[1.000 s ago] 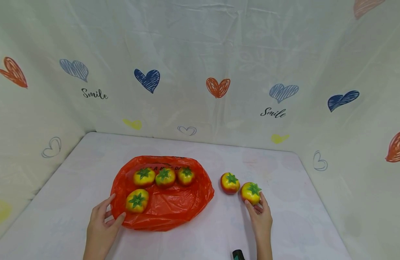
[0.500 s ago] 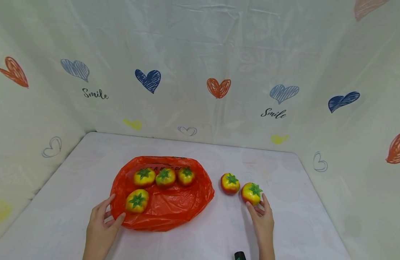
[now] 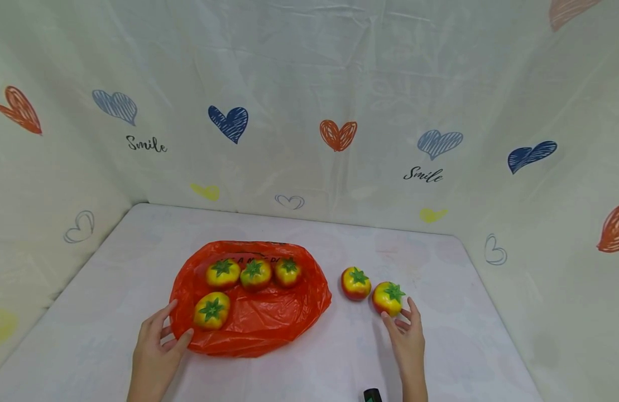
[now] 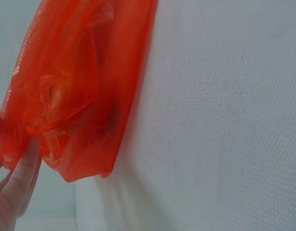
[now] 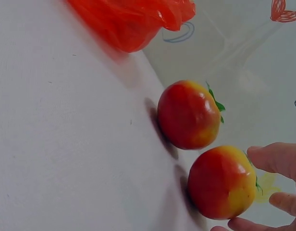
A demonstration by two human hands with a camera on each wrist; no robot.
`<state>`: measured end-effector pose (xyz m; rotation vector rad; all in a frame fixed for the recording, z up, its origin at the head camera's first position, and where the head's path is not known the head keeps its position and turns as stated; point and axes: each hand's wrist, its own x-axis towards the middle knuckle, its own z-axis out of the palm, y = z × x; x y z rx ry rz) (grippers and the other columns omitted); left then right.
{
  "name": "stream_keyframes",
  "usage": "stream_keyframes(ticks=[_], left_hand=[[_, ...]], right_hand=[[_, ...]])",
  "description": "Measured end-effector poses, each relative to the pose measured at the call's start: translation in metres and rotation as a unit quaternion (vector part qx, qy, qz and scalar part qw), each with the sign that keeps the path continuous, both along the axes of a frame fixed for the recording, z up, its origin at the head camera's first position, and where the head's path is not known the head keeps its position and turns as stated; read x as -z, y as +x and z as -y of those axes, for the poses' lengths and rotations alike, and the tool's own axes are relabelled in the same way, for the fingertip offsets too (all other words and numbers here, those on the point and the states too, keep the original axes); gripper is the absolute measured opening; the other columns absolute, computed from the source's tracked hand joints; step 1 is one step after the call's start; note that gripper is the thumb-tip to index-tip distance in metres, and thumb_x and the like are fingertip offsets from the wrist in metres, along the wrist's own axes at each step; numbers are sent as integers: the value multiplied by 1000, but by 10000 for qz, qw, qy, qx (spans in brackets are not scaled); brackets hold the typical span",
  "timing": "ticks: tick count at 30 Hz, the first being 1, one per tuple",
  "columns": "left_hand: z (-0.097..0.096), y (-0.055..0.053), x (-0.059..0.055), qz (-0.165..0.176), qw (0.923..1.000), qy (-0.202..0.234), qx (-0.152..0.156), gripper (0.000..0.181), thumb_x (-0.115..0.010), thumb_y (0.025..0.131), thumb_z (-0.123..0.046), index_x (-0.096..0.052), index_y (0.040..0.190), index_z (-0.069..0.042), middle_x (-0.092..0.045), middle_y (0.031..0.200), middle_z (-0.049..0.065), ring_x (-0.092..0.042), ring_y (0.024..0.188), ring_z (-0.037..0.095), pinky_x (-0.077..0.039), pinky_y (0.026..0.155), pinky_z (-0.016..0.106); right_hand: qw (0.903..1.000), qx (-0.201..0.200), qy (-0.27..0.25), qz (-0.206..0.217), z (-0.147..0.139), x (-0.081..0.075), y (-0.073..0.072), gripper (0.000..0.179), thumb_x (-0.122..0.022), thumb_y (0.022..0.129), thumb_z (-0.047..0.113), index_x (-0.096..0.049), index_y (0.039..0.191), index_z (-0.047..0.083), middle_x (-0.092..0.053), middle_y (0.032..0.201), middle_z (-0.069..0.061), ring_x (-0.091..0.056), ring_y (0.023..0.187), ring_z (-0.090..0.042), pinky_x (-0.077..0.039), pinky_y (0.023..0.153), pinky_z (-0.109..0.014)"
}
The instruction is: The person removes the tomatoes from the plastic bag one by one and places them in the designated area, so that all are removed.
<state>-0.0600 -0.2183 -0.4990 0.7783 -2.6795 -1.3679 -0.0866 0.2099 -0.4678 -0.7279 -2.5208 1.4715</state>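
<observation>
An orange-red plastic bag (image 3: 269, 312) lies spread with its mouth up, holding several red-and-yellow tomatoes, such as the front one (image 3: 212, 311) with its green star-shaped leaf. My left hand (image 3: 156, 346) holds the bag's left rim; in the left wrist view its fingers (image 4: 24, 175) press into the crinkled plastic. Right of the bag, two more tomatoes sit close together. My right hand (image 3: 406, 335) is at the nearer, right-hand tomato (image 3: 387, 298), thumb and fingers spread loosely around its near side. The other tomato (image 5: 188, 115) stands beside it, untouched.
A dark-capped object (image 3: 372, 395) shows at the bottom edge, mostly out of view. The white-covered table (image 3: 309, 374) ends at a pale curtain (image 3: 289, 167) printed with hearts and words.
My right hand's index finger has eased slightly away from the tomato, and the hand has shifted a little right. The left hand and the bag stay nearly still.
</observation>
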Motion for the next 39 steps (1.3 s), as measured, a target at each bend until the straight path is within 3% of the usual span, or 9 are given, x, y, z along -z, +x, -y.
stream_keyframes(ticks=[11, 17, 20, 23, 25, 27, 30, 36, 39], left_hand=[[1, 0, 5, -75, 9998, -180, 14, 80, -69, 83, -28, -22, 148, -33, -27, 144, 17, -44, 113, 36, -47, 90, 51], [-1, 1, 5, -77, 9997, -223, -43, 80, -69, 83, -29, -22, 147, -35, -28, 144, 15, -45, 113, 35, -47, 90, 51], [-4, 2, -8, -24, 9999, -156, 31, 79, -68, 84, -26, -22, 148, -29, -28, 143, 18, -44, 112, 36, -48, 90, 51], [-13, 6, -33, 77, 9999, -14, 107, 76, -65, 86, -20, -22, 149, -21, -26, 143, 21, -42, 114, 38, -48, 90, 49], [-19, 9, -52, 131, 9997, 131, 135, 73, -63, 88, -16, -22, 148, -16, -24, 143, 24, -40, 115, 40, -45, 92, 50], [-22, 11, -55, 96, 9999, 85, 83, 72, -63, 87, -16, -24, 148, -15, -26, 142, 23, -42, 114, 39, -48, 89, 47], [-19, 9, -49, 43, 9999, 130, 97, 74, -64, 87, -17, -23, 148, -17, -24, 142, 23, -41, 114, 40, -46, 91, 50], [-6, 3, -10, -26, 9999, -117, -24, 78, -69, 84, -24, -24, 148, -29, -28, 144, 17, -44, 114, 35, -48, 90, 50], [-2, 1, 3, -68, 9999, -129, -71, 79, -70, 83, -27, -23, 147, -34, -28, 144, 14, -45, 114, 35, -48, 90, 50]], right_hand=[[10000, -46, 30, 21, 2, -9, 2, 76, -58, 91, 31, -14, 149, 11, -41, 132, -26, -48, 111, -39, -43, 99, -53], [9997, 4, 158, -180, 5, -11, 2, 73, -60, 90, 27, -19, 148, 9, -45, 127, -24, -51, 106, -36, -47, 94, -51], [9996, -2, 164, -229, 5, -10, 1, 73, -61, 89, 26, -20, 148, 10, -45, 127, -24, -51, 106, -36, -46, 94, -51], [9987, -5, 399, -325, -6, 13, -6, 75, -58, 89, 44, -21, 148, 17, -47, 125, -19, -54, 101, -29, -49, 93, -45], [9988, -39, 344, -333, -4, 11, -5, 76, -58, 88, 45, -21, 148, 18, -47, 126, -19, -53, 102, -29, -48, 94, -45], [9985, -86, 355, -400, 1, 6, -3, 76, -59, 87, 46, -22, 148, 18, -48, 125, -18, -52, 101, -26, -49, 93, -44], [9991, -142, 179, -360, 19, -22, 4, 70, -63, 88, 29, -26, 146, 13, -48, 124, -18, -52, 102, -27, -49, 93, -45], [9978, -410, 53, -524, 28, -26, 5, 66, -63, 89, 23, -29, 144, 9, -48, 123, -20, -52, 102, -30, -46, 95, -49], [9979, -516, -39, -379, 33, -28, 4, 66, -63, 89, 24, -29, 144, 11, -47, 125, -19, -52, 106, -30, -46, 97, -48]])
